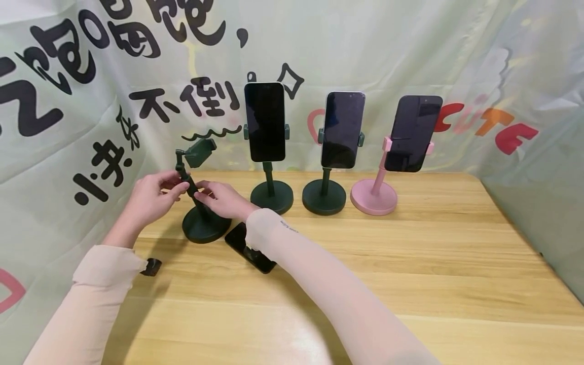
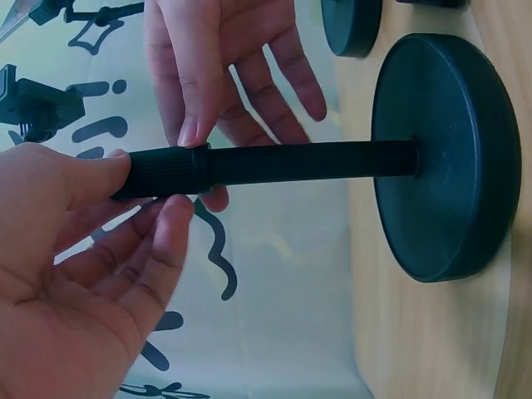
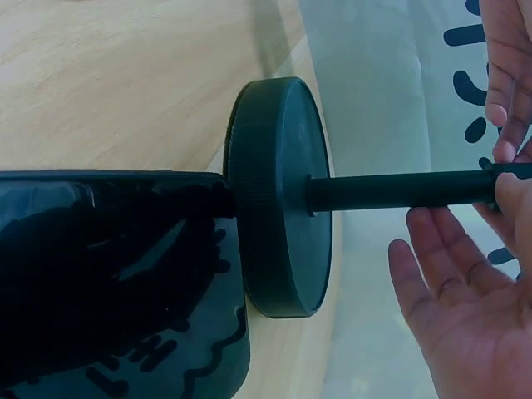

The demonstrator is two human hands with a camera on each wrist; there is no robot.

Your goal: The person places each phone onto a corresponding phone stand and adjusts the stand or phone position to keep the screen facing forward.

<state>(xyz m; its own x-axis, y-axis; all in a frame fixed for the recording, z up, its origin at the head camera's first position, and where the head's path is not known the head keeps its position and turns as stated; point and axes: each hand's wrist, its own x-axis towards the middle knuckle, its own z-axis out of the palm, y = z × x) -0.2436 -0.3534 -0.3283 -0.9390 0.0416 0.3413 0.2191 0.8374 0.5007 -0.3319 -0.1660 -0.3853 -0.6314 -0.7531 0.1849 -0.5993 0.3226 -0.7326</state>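
A dark green phone stand [image 1: 204, 225] stands upright on its round base at the left, its holder head [image 1: 201, 153] without a phone. My left hand [image 1: 152, 198] pinches the ribbed collar [image 2: 162, 172] high on the pole, between thumb and fingers. Just below, my right hand [image 1: 224, 198] pinches the pole at the collar's lower end, its other fingers spread in the right wrist view. A black phone [image 1: 242, 246] lies flat by the base, partly hidden under my right sleeve. Whether phone and base touch, I cannot tell.
To the right stand two dark green stands [image 1: 271, 197] [image 1: 324, 198] and a pink stand [image 1: 374, 197], each holding an upright phone. A printed cloth [image 1: 388, 45] hangs behind the wooden table [image 1: 410, 274]. Beside my left cuff is a small black object [image 1: 152, 267].
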